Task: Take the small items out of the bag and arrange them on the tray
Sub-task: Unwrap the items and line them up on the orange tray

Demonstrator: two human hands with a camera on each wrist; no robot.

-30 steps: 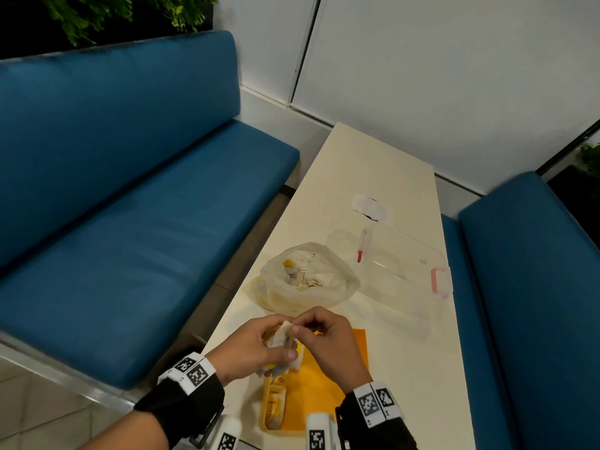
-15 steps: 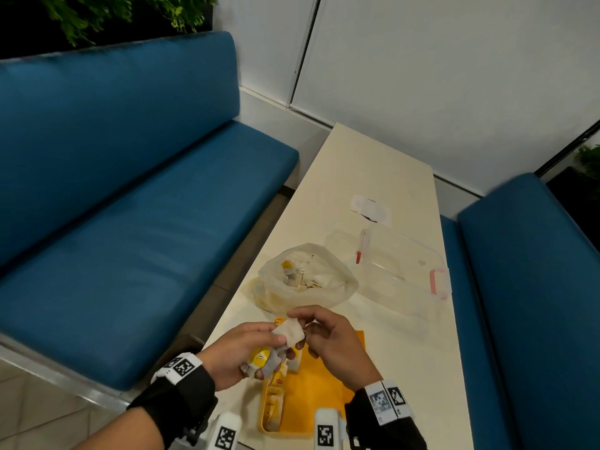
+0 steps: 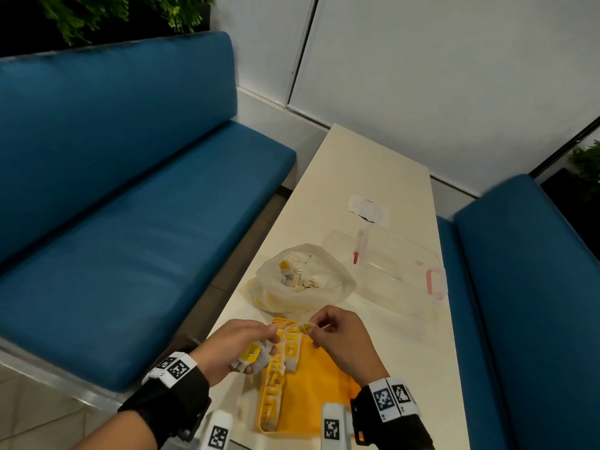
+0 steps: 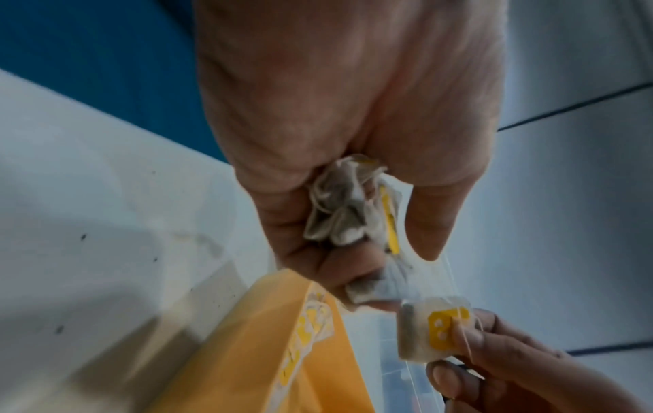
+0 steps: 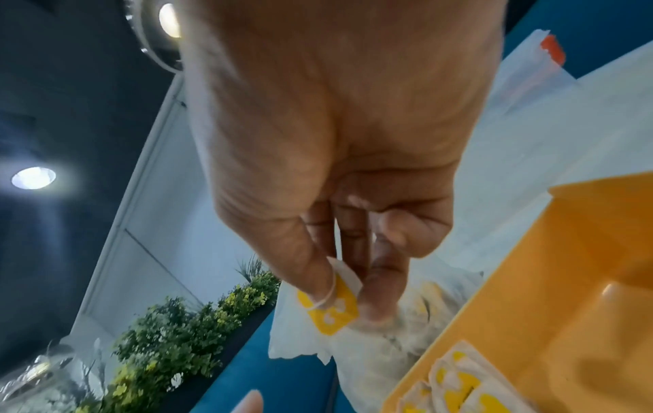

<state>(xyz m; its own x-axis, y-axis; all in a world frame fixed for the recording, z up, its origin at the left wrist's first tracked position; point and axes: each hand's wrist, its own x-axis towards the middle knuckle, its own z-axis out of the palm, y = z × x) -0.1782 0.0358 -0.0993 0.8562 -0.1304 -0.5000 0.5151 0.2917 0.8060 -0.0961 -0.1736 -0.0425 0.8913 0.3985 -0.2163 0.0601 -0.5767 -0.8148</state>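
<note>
A yellow tray (image 3: 321, 397) lies at the table's near end, with a row of tea bags (image 3: 276, 384) along its left side. Behind it stands an open translucent plastic bag (image 3: 302, 284) with more tea bags inside. My left hand (image 3: 256, 345) hovers over the tray's left edge and grips a crumpled bunch of tea bags (image 4: 339, 218). Just right of it, my right hand (image 3: 328, 332) pinches a single tea bag (image 4: 431, 332) by its yellow tag between thumb and fingers (image 5: 374, 285). A thin string runs from that tea bag up to the left hand.
A clear plastic box (image 3: 396, 271) with pink latches stands behind the bag on the right. A white paper scrap (image 3: 368, 207) lies farther back. Blue benches (image 3: 130, 222) flank the narrow cream table (image 3: 406, 352).
The hands have drawn apart over the tray. The right hand has pulled one tea bag out of the bunch and moved it right, while the left hand has stayed with the rest.
</note>
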